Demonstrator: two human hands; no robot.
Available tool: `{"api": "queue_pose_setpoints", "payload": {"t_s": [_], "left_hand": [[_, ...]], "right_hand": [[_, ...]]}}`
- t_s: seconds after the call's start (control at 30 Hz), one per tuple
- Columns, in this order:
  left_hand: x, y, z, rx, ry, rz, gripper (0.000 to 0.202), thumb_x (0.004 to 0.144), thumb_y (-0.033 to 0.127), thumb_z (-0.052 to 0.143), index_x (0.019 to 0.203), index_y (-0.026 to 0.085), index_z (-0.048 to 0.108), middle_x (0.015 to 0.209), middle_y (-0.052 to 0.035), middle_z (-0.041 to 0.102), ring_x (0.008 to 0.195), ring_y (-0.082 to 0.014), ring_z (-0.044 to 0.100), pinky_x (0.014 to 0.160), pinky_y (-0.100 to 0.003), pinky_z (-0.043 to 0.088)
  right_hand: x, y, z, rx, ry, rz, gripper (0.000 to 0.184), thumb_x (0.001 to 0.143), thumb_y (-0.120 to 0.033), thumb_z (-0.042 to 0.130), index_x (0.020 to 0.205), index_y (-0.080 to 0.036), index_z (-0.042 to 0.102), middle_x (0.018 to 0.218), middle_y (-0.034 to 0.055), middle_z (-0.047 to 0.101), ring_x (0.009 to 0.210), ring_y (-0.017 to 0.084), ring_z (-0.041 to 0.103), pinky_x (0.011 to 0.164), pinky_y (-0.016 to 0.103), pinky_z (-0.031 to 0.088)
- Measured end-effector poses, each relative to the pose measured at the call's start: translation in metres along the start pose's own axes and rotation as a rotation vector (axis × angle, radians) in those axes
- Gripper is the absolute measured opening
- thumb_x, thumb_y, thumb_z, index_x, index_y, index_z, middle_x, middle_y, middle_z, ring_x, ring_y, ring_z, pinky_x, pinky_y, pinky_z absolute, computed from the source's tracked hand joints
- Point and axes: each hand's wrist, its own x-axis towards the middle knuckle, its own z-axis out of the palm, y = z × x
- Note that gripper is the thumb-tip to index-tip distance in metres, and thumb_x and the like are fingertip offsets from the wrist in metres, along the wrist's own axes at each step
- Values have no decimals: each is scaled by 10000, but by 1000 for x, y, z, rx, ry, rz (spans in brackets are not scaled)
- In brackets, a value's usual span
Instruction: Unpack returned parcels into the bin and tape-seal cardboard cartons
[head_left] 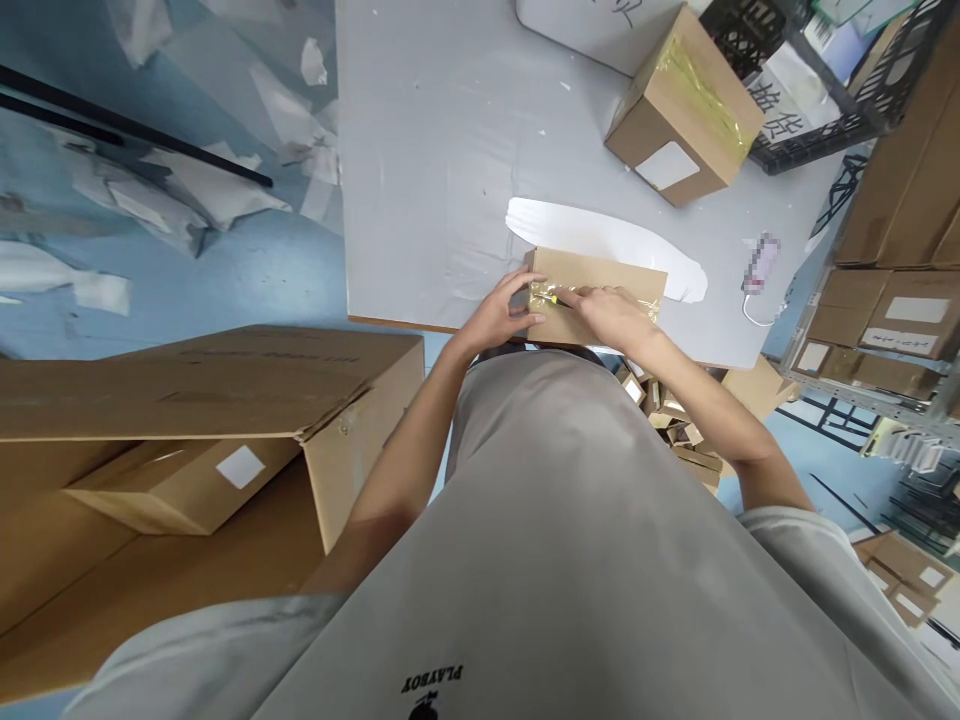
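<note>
A small cardboard box (600, 268) with clear tape along its top lies at the near edge of the grey table. My left hand (495, 312) grips the box's left end, thumb near the front and fingers toward the back. My right hand (616, 316) is closed over the tape, holding a small yellow utility knife (556, 299) whose tip points left along the taped seam. Most of the knife is hidden under my fingers. Just behind the box, a long white sheet-like piece (600, 235) lies flat on the table.
A larger taped carton (684, 110) stands at the back right, beside a black crate (862, 110). A big open carton (360, 470) at my left contains another box (187, 482). Plastic bags (172, 205) litter the blue floor. Shelved boxes (885, 310) line the right.
</note>
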Motion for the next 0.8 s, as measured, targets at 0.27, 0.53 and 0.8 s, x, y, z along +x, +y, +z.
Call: {"api": "queue_pose_setpoints", "payload": {"t_s": [0.27,0.53,0.8], "left_hand": [[0,15,-2,10,16,-45,925,862,794,867,1602,298,617,1817,-145,450,1686,-430,439,1236,-541,606],[-4,21,0,57,80,-121,852,862,707,880,1567,295,636,1785,-156,506,1665,-415,493,1225,-530,606],[-5,31,-9,143,185,-185,918,735,808,909,1448,281,669,1661,-166,624,1520,-357,632,1271,-507,561]], "right_hand": [[-16,25,10,-5,24,78,415,1179,-228,466,1521,-154,690,1236,267,844,1178,364,819,943,416,564],[-89,126,61,48,-14,306,453,1142,-186,481,1508,-211,746,1171,271,850,1069,391,824,904,468,519],[-117,188,109,339,216,179,327,1121,-392,599,1331,-276,821,1076,109,867,988,314,785,877,396,520]]}}
